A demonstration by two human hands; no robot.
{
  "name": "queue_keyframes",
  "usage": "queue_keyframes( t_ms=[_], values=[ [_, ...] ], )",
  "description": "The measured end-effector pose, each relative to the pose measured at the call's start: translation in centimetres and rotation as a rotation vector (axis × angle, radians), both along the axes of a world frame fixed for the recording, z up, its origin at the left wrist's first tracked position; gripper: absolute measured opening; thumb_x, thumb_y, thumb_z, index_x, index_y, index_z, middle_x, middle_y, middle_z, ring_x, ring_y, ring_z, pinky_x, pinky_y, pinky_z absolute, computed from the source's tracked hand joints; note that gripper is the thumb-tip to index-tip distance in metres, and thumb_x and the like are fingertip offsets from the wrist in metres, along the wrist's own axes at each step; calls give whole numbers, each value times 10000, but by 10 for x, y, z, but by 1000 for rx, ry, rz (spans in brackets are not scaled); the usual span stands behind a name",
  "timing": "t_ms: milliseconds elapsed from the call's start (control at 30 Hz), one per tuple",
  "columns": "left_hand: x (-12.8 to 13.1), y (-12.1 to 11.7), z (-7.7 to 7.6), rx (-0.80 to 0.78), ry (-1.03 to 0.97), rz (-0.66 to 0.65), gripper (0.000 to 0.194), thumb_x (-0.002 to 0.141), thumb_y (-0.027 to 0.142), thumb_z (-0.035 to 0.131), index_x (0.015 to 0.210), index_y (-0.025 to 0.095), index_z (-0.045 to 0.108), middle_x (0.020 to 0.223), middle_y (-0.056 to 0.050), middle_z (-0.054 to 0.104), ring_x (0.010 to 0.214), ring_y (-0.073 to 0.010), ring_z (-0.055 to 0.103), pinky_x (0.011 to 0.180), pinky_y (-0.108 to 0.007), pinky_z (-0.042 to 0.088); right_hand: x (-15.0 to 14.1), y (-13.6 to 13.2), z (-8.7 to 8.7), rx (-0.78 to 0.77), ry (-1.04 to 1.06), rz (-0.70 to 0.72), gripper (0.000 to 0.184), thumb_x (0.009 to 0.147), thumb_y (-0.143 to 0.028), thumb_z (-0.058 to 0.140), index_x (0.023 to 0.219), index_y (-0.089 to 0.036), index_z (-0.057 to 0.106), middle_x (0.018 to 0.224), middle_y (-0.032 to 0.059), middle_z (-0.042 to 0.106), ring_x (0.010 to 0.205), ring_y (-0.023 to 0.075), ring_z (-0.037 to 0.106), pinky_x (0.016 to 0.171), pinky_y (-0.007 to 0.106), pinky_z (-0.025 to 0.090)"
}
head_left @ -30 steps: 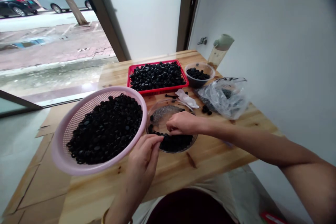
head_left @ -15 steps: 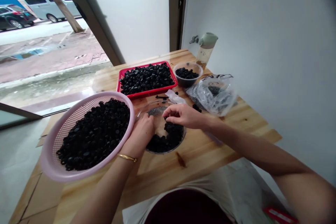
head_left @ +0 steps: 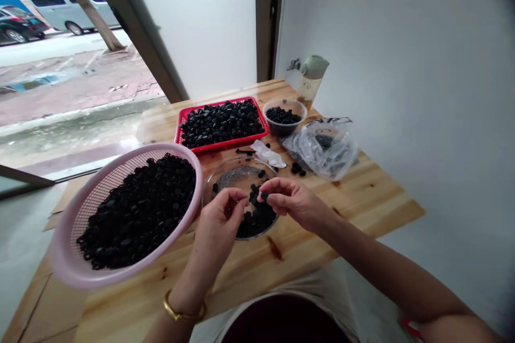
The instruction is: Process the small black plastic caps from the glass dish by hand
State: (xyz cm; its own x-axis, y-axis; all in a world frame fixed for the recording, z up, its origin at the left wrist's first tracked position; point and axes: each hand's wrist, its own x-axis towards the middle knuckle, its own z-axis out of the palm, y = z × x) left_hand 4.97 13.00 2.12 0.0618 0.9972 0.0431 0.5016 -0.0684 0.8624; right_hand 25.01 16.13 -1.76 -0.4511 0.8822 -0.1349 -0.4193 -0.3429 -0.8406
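My left hand [head_left: 219,222] and my right hand [head_left: 287,199] are raised together over a clear shallow bowl [head_left: 225,178] that holds a heap of small black pieces [head_left: 257,218]. The right hand's fingertips pinch one small black piece [head_left: 264,195]. The left hand's fingers are curled in a pinch; what they hold is hidden. A pink round basket [head_left: 64,257] heaped with black pieces lies just to the left of the bowl, and overhangs the table's left edge.
On the wooden table [head_left: 354,198] behind the bowl: a red tray [head_left: 222,144] of black pieces, a small clear tub [head_left: 284,127] of them, a crumpled plastic bag [head_left: 325,147], a white scrap [head_left: 267,153] and a green-capped bottle [head_left: 311,75]. White wall on the right; a street window on the left.
Both hands have lifted out of the clear bowl and come together above it. The right hand now pinches a black piece. The view shifted slightly.
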Motion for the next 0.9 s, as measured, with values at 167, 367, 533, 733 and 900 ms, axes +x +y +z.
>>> queue_keyframes(
  t_ms=[167,367,533,733,900],
  values=[
    [4,-2,-6,-7,-241,52,161,890,302,631,945,194,737,691,-9,680,559,-149,613,481,-224,474,-4,-4,-2,40,-10,-43,277,753,-361,906,959,-209,802,858,24,758,578,64,486,502,195,324],
    [7,7,-3,190,-216,120,109,864,279,694,847,191,755,1119,-106,712,840,-189,696,563,-225,531,-8,-8,-3,134,-93,-77,252,806,-375,873,991,-220,799,802,-9,694,571,66,445,511,207,327],
    [10,0,1,84,-395,171,139,874,318,713,834,185,732,775,-7,651,640,-116,568,553,-201,447,-15,-11,-1,136,-104,-91,250,812,-368,868,1004,-225,797,874,11,737,605,77,481,535,210,360],
    [-2,-6,0,130,-326,236,109,933,273,649,995,199,699,758,26,620,583,-105,555,563,-218,451,-16,-8,7,76,-47,-224,278,755,-385,897,946,-211,793,854,33,766,552,70,458,485,206,327],
    [-19,13,-7,274,201,-17,142,963,170,554,959,206,692,930,-43,699,842,-193,678,776,-305,544,-6,-4,16,87,-4,-326,255,737,-370,907,912,-219,801,810,32,771,542,64,458,472,191,308]
  ],
)
